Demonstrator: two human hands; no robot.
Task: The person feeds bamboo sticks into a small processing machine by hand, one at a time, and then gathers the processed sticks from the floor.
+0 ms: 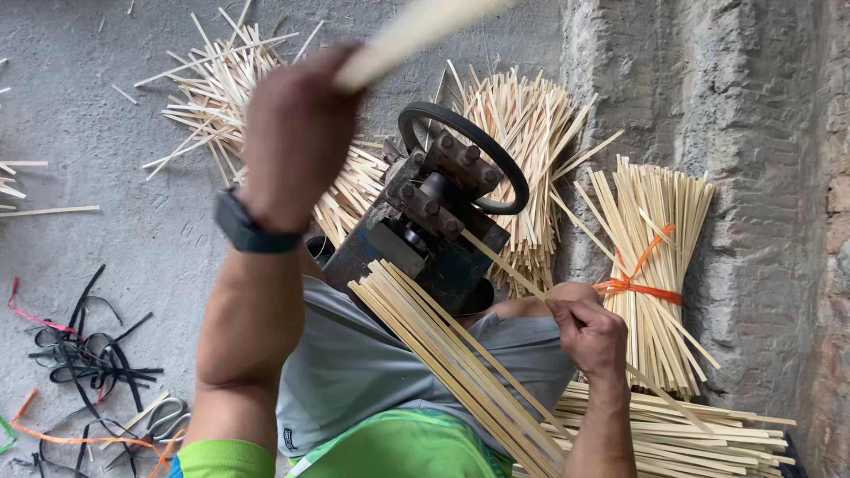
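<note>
My left hand [297, 133], with a dark watch on the wrist, is raised and closed around a pale bamboo stick [407, 35] that blurs toward the top edge. My right hand [589, 332] pinches another thin bamboo strip [505, 264] that runs into a dark metal machine [434, 212] with a black wheel [509, 177]. A sheaf of long strips [452, 363] lies across my lap on grey shorts.
Loose cut sticks [221, 88] litter the concrete floor behind the machine. A bundle tied with orange string [651, 257] leans on the rough wall. More strips [691, 434] are stacked at lower right. Black and orange straps [84, 363] and scissors [168, 420] lie at lower left.
</note>
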